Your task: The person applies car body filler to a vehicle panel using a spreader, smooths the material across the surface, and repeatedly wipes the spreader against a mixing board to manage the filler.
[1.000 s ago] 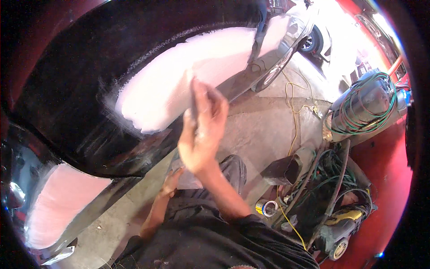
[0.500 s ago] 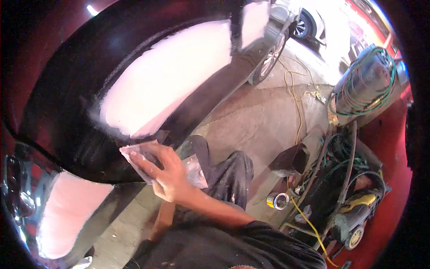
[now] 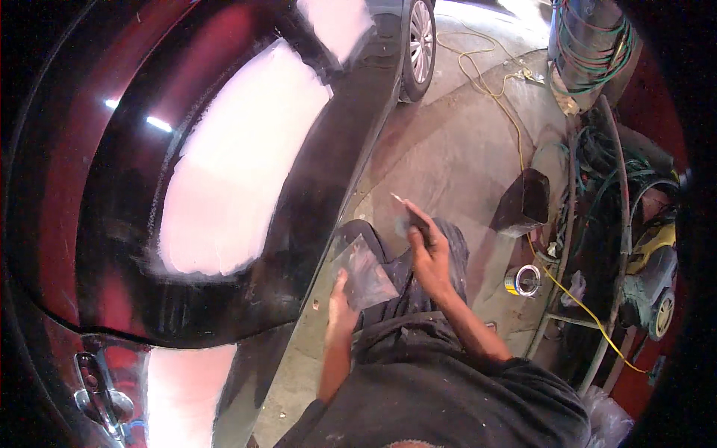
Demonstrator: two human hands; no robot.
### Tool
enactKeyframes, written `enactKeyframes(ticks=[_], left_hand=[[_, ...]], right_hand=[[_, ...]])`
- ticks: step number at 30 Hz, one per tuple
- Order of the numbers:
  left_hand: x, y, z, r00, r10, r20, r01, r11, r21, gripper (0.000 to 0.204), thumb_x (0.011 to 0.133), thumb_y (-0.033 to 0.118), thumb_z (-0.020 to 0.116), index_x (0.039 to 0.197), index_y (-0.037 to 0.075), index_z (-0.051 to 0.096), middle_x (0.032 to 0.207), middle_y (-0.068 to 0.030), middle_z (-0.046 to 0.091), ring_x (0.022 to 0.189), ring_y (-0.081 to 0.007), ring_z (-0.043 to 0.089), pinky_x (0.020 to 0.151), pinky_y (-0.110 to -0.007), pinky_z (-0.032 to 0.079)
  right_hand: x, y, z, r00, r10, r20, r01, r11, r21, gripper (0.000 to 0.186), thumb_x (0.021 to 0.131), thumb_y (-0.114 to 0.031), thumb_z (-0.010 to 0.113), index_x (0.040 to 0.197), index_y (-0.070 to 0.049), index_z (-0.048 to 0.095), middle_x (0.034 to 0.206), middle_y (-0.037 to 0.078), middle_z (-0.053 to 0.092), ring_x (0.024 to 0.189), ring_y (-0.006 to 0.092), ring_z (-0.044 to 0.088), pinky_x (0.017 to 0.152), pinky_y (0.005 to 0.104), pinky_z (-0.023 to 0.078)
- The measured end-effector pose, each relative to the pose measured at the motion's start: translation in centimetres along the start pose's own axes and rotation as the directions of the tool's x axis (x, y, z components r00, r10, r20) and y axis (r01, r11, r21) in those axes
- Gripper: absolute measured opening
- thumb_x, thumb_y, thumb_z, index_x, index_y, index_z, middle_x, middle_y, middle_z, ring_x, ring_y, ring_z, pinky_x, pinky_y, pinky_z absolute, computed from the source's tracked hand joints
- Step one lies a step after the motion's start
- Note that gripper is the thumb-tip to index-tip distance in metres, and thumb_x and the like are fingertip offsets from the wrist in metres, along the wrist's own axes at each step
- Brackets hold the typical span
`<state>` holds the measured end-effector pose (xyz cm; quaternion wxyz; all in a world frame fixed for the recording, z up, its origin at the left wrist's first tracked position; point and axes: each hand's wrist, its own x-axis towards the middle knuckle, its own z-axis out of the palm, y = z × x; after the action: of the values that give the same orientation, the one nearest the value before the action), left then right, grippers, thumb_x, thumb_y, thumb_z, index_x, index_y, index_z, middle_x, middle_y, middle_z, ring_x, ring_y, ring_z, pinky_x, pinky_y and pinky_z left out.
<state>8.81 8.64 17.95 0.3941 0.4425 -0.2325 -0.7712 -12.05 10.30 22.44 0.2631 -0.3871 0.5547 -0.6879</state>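
Observation:
My left hand [image 3: 341, 306] grips the edge of a flat square plate [image 3: 367, 275] smeared with pinkish-grey body filler, above my lap. In my right hand [image 3: 432, 257], a thin filler spreader [image 3: 404, 213] appears nearly edge-on, with pale filler on its tip. The fingers are closed around it, to the right of the plate and apart from it. Left of both hands is a dark red and black car panel [image 3: 310, 179]. It bears a broad patch of smooth pale pink filler [image 3: 231, 164]. A second patch [image 3: 187, 396] lies near the door handle, and a third [image 3: 337, 26] towards the wheel.
An open tin [image 3: 523, 281] stands on the concrete floor to my right, near a dark bucket-like container [image 3: 524, 201]. A yellow cord [image 3: 515, 123] winds across the floor. Beyond are a metal frame [image 3: 614, 172], a tank wrapped in green hose [image 3: 594, 45] and a yellow-black machine [image 3: 651, 280].
My right hand has drawn back from the car panel, moving right with the spreader. The left hand and plate, partly hidden before, now show fully. The view has turned.

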Motion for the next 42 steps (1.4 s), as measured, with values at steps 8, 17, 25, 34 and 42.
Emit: enactKeyframes(ticks=[8,17,25,34,42], left_hand=[[0.9,3.2,5.1,0.970,0.229,-0.081,-0.217,0.967,0.133,0.062,0.108,0.049,0.046,0.149,0.003,0.047,0.144,-0.0114,0.056,0.130,-0.0269,0.055,0.111,-0.042,0.044],[0.8,5.0,10.1,0.397,0.440,0.805,-0.859,-0.131,0.495,0.063,0.093,0.021,0.068,0.153,0.017,0.049,0.146,-0.0144,0.047,0.128,-0.0355,0.055,0.104,-0.043,0.050],[-1.2,2.9,9.6,0.554,0.240,0.797,-0.720,-0.343,0.603,0.083,0.082,0.012,0.075,0.156,0.030,0.043,0.143,-0.0137,0.048,0.122,-0.0373,0.057,0.097,-0.046,0.055],[-0.7,3.2,5.8,0.800,0.257,0.542,-0.545,-0.067,0.836,0.052,0.102,0.031,0.059,0.150,0.015,0.048,0.131,-0.0167,0.059,0.107,-0.0398,0.066,0.094,-0.047,0.054],[2.8,0.8,3.5,0.973,-0.034,0.227,0.072,0.985,-0.158,0.059,0.106,0.050,0.043,0.142,0.006,0.054,0.135,-0.0137,0.063,0.118,-0.0276,0.064,0.105,-0.046,0.050]], right_hand=[[-1.6,3.3,-4.0,0.914,0.405,-0.015,-0.377,0.864,0.335,0.025,0.103,-0.013,0.057,0.124,0.000,0.061,0.113,0.004,0.067,0.097,0.0152,0.063,0.086,0.0328,0.052],[-1.1,2.8,-3.8,0.636,0.686,0.352,-0.702,0.325,0.634,0.036,0.100,-0.020,0.059,0.134,-0.007,0.056,0.123,0.007,0.066,0.112,0.0237,0.065,0.090,0.0406,0.055],[-2.3,7.1,-4.2,0.504,0.755,0.420,-0.797,0.220,0.562,0.035,0.098,-0.032,0.060,0.127,-0.013,0.066,0.124,0.005,0.069,0.112,0.0231,0.065,0.092,0.0423,0.053],[0.1,4.1,-4.5,0.570,0.674,0.470,-0.676,0.060,0.735,0.032,0.098,-0.021,0.065,0.125,-0.006,0.064,0.118,0.010,0.071,0.106,0.0273,0.070,0.097,0.0452,0.057],[0.4,-2.4,-2.0,0.830,-0.163,0.534,0.241,0.967,-0.079,0.041,0.095,-0.003,0.060,0.135,-0.011,0.066,0.130,0.017,0.063,0.120,0.0350,0.060,0.104,0.0409,0.046]])
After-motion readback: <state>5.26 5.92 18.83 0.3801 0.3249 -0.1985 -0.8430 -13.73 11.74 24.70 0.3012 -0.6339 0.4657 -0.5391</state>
